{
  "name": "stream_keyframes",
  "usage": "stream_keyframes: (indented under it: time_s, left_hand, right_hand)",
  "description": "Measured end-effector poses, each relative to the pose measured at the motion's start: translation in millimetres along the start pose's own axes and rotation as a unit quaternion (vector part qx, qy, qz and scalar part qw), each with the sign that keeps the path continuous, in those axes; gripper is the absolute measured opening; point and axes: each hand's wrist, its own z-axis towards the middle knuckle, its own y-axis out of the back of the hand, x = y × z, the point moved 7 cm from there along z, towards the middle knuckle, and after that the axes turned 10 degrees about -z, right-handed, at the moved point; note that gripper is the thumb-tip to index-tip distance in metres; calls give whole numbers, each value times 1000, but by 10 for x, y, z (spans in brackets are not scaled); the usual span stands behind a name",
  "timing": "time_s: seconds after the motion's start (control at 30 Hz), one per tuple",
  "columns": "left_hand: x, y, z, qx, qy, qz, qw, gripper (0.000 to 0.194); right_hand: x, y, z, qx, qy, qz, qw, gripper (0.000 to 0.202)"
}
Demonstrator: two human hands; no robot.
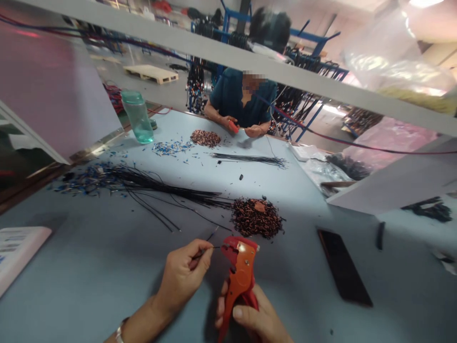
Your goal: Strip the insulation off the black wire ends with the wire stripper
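My left hand (187,269) pinches a thin black wire (216,247), whose end points at the jaws of a red and orange wire stripper (243,267). Whether the wire tip sits inside the jaws I cannot tell. My right hand (250,309) is wrapped around the stripper's handles. Just beyond the tool lies a heap of short black and copper-coloured clippings (255,219). A bundle of long black wires (171,188) stretches left from the heap, ending among small blue pieces (89,180).
A dark phone (344,267) lies to the right. Across the table a person (246,100) holds a red tool near another copper heap (205,138) and wire bundle (250,158). A green bottle (138,116) stands at the far left; a white bar (214,52) crosses above.
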Motion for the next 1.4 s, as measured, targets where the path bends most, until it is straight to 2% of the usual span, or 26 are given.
stream_keyframes:
  time_s: [0.27,0.6,0.77,0.9,1.0,1.1,1.27,1.4]
  left_hand:
    - [-128,3,4,36,-19,20,999,23]
    - [-124,-39,10,79,-20,22,996,25]
    - [-149,-30,30,101,-51,15,993,26]
    - [-185,-22,54,120,-94,39,988,26]
    - [-200,-3,58,107,-112,53,987,24]
    - [-217,-2,35,86,-124,59,987,22]
    - [-263,-14,-27,36,-141,60,988,22]
    - [-298,-13,-50,5,-152,65,986,21]
  right_hand:
    - [-114,-5,35,30,17,-5,999,47]
    - [-83,-7,11,34,9,-25,999,44]
    - [-40,-50,-9,45,5,-23,999,45]
    - [-110,-9,2,24,9,-29,999,44]
    - [-195,51,16,-10,19,-49,999,42]
    - [-244,51,22,-15,26,-74,997,43]
    - [-233,16,10,-25,25,-110,993,43]
    - [-212,17,3,-60,16,-126,990,46]
